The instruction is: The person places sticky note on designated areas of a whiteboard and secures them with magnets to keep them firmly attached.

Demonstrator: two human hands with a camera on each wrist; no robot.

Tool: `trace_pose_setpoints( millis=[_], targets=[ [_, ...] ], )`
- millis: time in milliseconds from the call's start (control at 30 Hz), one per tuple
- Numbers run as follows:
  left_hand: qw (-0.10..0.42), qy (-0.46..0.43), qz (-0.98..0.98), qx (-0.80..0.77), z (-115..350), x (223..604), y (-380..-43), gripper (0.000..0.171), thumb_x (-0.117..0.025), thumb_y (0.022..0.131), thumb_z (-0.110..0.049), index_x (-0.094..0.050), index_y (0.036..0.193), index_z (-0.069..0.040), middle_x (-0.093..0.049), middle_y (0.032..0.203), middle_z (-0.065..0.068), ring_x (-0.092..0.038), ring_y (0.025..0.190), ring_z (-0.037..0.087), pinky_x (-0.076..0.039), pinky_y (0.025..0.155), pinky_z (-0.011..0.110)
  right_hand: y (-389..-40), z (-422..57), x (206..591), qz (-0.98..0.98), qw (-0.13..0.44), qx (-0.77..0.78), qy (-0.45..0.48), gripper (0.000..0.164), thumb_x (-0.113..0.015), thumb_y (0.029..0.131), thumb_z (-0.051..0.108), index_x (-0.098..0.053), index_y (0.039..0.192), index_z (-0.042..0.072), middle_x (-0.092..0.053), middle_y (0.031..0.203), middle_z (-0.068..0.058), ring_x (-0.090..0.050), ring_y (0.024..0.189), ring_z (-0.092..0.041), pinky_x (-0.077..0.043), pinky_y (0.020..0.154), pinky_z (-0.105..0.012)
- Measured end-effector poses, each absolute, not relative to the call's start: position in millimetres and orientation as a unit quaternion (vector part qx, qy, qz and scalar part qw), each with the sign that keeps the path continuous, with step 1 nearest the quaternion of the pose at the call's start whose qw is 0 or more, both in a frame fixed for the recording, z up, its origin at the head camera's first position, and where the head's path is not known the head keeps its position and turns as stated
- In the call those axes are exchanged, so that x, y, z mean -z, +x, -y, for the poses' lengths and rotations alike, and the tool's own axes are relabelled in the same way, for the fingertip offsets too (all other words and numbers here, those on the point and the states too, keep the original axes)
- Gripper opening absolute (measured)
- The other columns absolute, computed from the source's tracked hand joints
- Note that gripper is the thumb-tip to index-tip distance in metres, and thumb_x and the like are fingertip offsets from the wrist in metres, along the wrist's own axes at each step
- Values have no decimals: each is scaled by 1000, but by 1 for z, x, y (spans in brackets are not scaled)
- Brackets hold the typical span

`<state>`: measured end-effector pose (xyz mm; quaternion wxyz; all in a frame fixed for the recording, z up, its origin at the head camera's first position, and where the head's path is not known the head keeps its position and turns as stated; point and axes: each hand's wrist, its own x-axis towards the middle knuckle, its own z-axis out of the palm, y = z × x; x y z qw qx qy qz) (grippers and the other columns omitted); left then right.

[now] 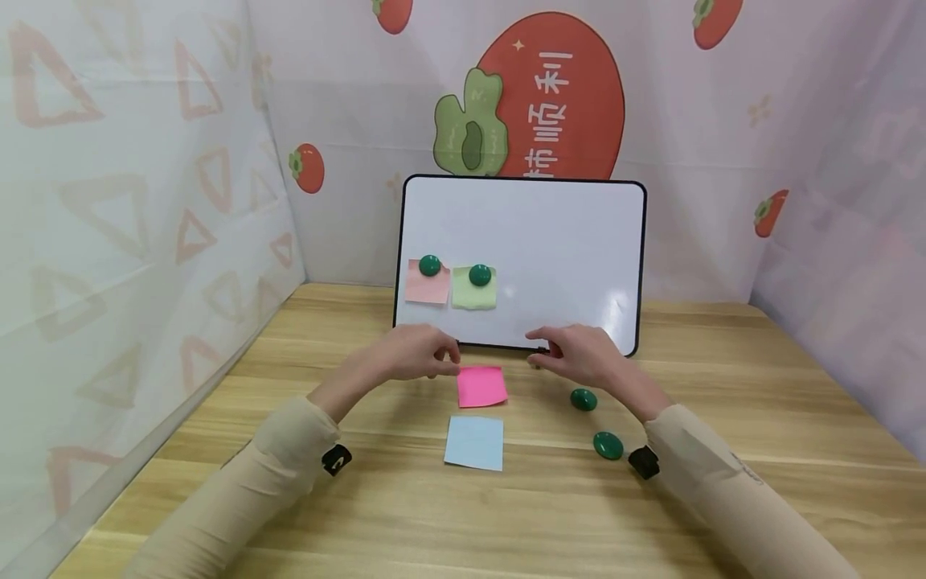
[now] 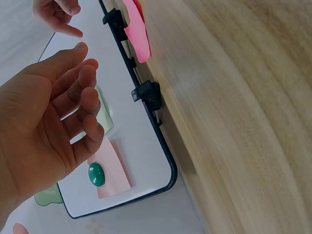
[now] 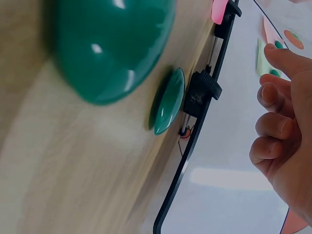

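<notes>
Left hand [image 1: 423, 352] and right hand [image 1: 579, 354] hover before the whiteboard [image 1: 553, 241], each grip released; the pink note [image 1: 482, 388] and blue note [image 1: 473, 442] lie on the surface [image 1: 767, 402].

Beige fabric is being worn on both arms, left sleeve [image 1: 246, 482] and right sleeve [image 1: 731, 498] being creased near the cuffs. Black blocky units are being worn at the inner cuffs, a pale curved mark being shown on the left unit [image 1: 337, 459], the right unit [image 1: 644, 462] being plain black.
</notes>
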<state>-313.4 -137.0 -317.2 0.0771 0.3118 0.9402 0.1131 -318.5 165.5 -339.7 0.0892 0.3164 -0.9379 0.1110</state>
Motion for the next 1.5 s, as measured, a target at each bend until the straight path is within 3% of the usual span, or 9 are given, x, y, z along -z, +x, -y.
trace_pose_setpoints(
  millis=[633,1000,1267,1500],
  targets=[
    [109,307,-939,-110,136,332,-285,19,-71,92,-38,-73,106,-25,-61,76,-8,-55,66,8,-45,61,27,-279,-188,344,941,48,-90,321,42,-68,92,42,-67,126,18,-45,61,13,-37,51,-3,-29,49,-21],
    [95,323,-941,-38,130,338,-266,23,-75,88,-37,-76,106,-23,-60,76,-13,-55,72,6,-44,65,28,-260,-202,349,944,30,-81,320,41,-69,90,45,-69,124,21,-40,61,15,-35,55,0,-28,55,-21],
    [107,318,-941,-49,127,342,-266,24,-74,89,-37,-75,108,-24,-59,76,-13,-54,72,6,-43,64,27,-259,-215,349,931,-24,-119,344,43,-67,92,46,-68,124,18,-47,67,16,-41,59,1,-33,54,-20],
    [122,318,-939,-40,125,342,-262,30,-74,88,-38,-74,113,-22,-59,78,-11,-54,73,6,-44,64,27,-266,-231,347,908,-123,-170,363,52,-74,86,46,-63,130,20,-54,72,14,-47,62,-1,-40,59,-21]
  ],
)
